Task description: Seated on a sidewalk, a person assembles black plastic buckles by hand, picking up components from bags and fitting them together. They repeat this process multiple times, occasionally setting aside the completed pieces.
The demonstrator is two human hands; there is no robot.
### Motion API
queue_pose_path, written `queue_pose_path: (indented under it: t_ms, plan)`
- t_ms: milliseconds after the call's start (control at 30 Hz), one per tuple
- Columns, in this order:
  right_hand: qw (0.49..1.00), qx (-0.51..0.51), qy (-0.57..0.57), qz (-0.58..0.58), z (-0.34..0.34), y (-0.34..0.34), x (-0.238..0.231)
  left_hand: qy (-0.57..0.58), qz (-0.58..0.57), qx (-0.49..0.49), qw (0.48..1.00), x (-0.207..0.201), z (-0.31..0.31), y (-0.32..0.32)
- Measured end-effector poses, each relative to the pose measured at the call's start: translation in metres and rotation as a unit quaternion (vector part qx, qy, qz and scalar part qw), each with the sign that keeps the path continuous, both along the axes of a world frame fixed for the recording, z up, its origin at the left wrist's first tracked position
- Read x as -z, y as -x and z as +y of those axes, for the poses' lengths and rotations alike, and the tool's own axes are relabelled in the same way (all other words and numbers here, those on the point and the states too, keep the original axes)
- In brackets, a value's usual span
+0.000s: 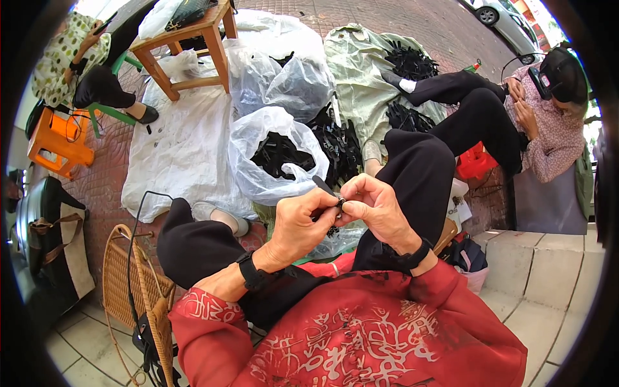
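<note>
In front of my lap, my left hand (298, 224) and my right hand (379, 208) meet with thumbs and forefingers pinched. Between them is a small black strap (324, 186); one end sticks up past the left fingertips. A dark fitting with a slight shine shows where the fingertips meet, but its kind is too small to make out. Both hands are closed on this piece. Just beyond them stands a clear plastic bag (248, 171), its mouth open on black pieces (278, 155). More black straps (338, 142) lie heaped beside the bag.
A wooden stool (213, 39) stands on white sheeting (174, 155) ahead left. One person (80, 58) sits far left near an orange stool (58, 145); another (548, 129) sits at right, legs stretched toward a green sack (351, 64). A wicker chair (155, 290) is at my left.
</note>
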State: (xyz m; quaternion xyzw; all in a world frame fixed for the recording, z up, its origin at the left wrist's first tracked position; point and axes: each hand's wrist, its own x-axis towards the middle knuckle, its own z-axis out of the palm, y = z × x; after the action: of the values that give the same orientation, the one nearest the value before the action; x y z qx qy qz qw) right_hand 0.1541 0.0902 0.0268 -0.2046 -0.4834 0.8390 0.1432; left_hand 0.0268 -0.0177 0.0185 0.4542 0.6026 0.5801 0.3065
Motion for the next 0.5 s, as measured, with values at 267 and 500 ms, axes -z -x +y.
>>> queue_pose_path:
  t_ms: [267, 500]
  plan:
    - [0.998, -0.021, -0.026, -0.046, -0.0018, -0.0018, -0.0109, -0.009, 0.044, 0.008, 0.999, 0.0051, -0.0004, 0.0007]
    - [1.0, 0.001, -0.025, 0.008, -0.0002, -0.0003, -0.0077, 0.015, -0.172, 0.046, 0.984, -0.0031, 0.0027, 0.0046]
